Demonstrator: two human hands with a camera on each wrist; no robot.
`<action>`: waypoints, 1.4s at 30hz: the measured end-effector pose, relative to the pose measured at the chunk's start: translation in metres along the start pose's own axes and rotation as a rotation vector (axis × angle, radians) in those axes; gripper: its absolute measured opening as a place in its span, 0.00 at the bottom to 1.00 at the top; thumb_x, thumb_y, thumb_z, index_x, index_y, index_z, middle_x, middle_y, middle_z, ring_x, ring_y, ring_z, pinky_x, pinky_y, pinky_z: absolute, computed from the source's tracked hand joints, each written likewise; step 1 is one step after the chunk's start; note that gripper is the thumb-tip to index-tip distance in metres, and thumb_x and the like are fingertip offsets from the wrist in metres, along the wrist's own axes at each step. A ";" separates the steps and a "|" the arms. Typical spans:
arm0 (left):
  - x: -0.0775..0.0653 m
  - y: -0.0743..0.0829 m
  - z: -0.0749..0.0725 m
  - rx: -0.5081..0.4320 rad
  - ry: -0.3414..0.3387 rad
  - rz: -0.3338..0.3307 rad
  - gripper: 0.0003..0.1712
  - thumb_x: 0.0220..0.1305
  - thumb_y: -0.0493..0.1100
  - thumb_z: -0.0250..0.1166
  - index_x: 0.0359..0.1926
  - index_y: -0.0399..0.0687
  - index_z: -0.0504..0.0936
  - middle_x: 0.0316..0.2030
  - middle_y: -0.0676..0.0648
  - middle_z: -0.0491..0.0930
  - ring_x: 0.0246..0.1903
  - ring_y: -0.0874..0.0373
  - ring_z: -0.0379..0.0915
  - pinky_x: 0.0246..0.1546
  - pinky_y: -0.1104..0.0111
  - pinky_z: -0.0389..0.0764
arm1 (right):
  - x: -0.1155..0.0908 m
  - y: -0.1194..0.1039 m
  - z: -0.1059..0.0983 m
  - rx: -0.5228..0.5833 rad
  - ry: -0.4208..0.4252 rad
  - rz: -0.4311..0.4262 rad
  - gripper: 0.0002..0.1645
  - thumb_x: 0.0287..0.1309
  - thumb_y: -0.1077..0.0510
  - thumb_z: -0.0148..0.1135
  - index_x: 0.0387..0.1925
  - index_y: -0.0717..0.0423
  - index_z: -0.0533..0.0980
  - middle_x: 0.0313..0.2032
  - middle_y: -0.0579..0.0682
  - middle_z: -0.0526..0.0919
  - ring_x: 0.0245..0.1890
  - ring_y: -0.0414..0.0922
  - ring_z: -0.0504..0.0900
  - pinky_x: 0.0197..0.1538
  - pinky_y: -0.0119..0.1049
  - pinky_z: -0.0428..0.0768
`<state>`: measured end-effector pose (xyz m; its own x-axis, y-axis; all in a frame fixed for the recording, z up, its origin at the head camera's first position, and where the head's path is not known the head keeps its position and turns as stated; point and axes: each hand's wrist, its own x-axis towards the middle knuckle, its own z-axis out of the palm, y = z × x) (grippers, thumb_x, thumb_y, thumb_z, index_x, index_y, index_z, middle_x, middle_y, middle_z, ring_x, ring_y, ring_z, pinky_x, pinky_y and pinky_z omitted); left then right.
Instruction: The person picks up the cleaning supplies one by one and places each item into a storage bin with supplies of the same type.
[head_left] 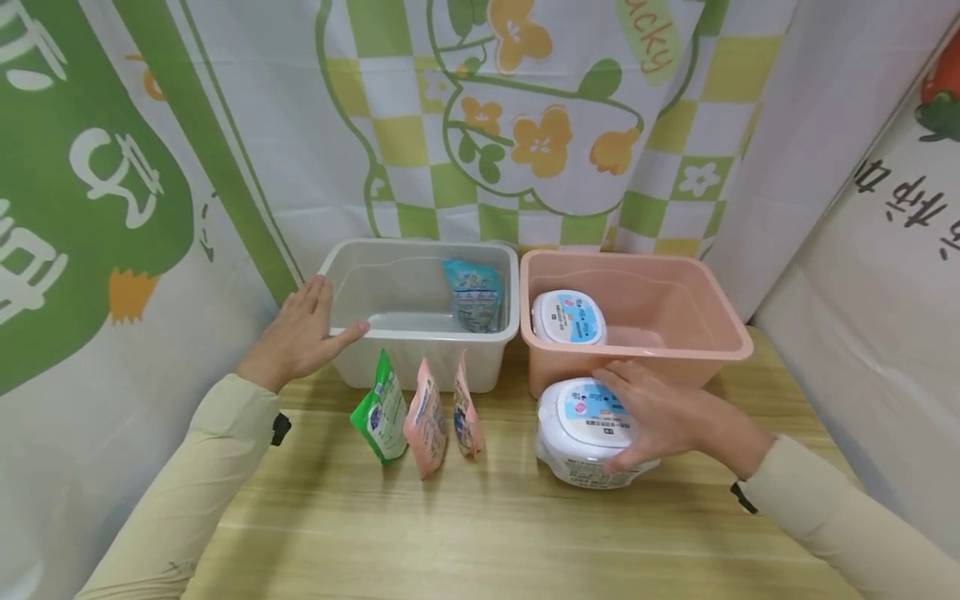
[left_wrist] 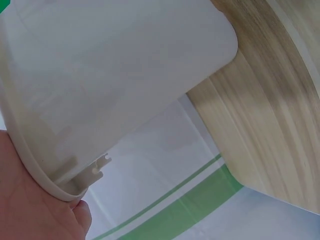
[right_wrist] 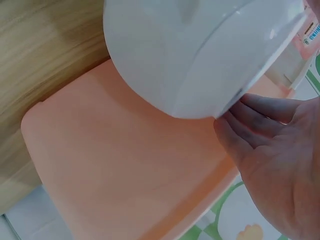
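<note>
My left hand (head_left: 296, 333) rests on the left rim of a pale grey plastic bin (head_left: 420, 354), thumb stretched out along its front edge. In the left wrist view the palm (left_wrist: 35, 200) lies against that rim. With fingers on the far side and thumb on the near side, my right hand (head_left: 667, 412) grips a rounded white plastic tub (head_left: 555, 437) with a blue-and-white label on its lid. This tub is just in front of a pink bin (head_left: 720, 337); the right wrist view shows the fingertips (right_wrist: 232, 132) at its lid edge.
A similar white tub (head_left: 570, 317) sits inside the pink bin at the left. Inside the grey bin stands a blue pouch (head_left: 476, 296). On the wooden table (head_left: 465, 542), a green pouch (head_left: 384, 417) and two pink pouches (head_left: 427, 421) stand upright before the grey bin. Printed cloth hangs behind.
</note>
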<state>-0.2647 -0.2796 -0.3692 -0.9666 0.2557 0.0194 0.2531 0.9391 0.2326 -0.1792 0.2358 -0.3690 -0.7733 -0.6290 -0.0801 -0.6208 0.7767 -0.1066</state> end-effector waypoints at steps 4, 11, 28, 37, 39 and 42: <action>0.000 0.001 0.001 0.004 -0.002 -0.005 0.65 0.75 0.78 0.40 0.81 0.23 0.35 0.82 0.25 0.32 0.83 0.30 0.28 0.82 0.37 0.37 | 0.003 0.001 0.005 0.010 -0.017 -0.001 0.75 0.41 0.22 0.76 0.75 0.68 0.63 0.70 0.63 0.72 0.67 0.57 0.73 0.68 0.57 0.78; 0.001 0.000 0.002 0.007 0.004 -0.001 0.64 0.76 0.77 0.42 0.80 0.23 0.36 0.82 0.25 0.32 0.83 0.29 0.28 0.82 0.37 0.37 | 0.008 0.003 0.013 0.004 -0.003 -0.005 0.77 0.37 0.22 0.78 0.76 0.68 0.62 0.68 0.61 0.72 0.66 0.55 0.74 0.69 0.56 0.78; 0.002 0.001 0.002 0.004 0.010 0.008 0.64 0.76 0.76 0.42 0.80 0.22 0.35 0.82 0.24 0.32 0.82 0.28 0.29 0.82 0.37 0.37 | 0.014 0.010 0.025 0.011 0.121 -0.092 0.72 0.33 0.24 0.79 0.70 0.66 0.67 0.60 0.56 0.76 0.60 0.51 0.75 0.67 0.53 0.78; 0.001 0.000 0.001 0.005 -0.003 0.000 0.64 0.76 0.77 0.41 0.80 0.24 0.33 0.82 0.25 0.31 0.83 0.29 0.27 0.82 0.38 0.36 | 0.017 0.008 0.028 0.025 0.153 -0.084 0.72 0.29 0.24 0.80 0.69 0.66 0.69 0.59 0.55 0.78 0.59 0.51 0.76 0.65 0.53 0.79; 0.001 0.001 0.001 0.003 -0.001 -0.001 0.64 0.76 0.77 0.41 0.80 0.24 0.34 0.82 0.25 0.31 0.83 0.29 0.28 0.82 0.38 0.36 | 0.017 0.009 0.028 0.026 0.162 -0.086 0.72 0.29 0.24 0.80 0.68 0.66 0.69 0.60 0.56 0.78 0.59 0.51 0.76 0.65 0.53 0.79; 0.000 0.001 0.001 0.001 -0.001 -0.003 0.65 0.76 0.77 0.41 0.80 0.23 0.34 0.82 0.25 0.31 0.83 0.29 0.28 0.82 0.37 0.37 | 0.017 0.009 0.029 0.026 0.172 -0.088 0.71 0.29 0.25 0.80 0.68 0.67 0.70 0.60 0.57 0.78 0.59 0.52 0.76 0.64 0.53 0.79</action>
<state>-0.2640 -0.2783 -0.3695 -0.9672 0.2533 0.0177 0.2504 0.9399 0.2320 -0.1944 0.2307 -0.3996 -0.7281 -0.6780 0.1007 -0.6852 0.7163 -0.1318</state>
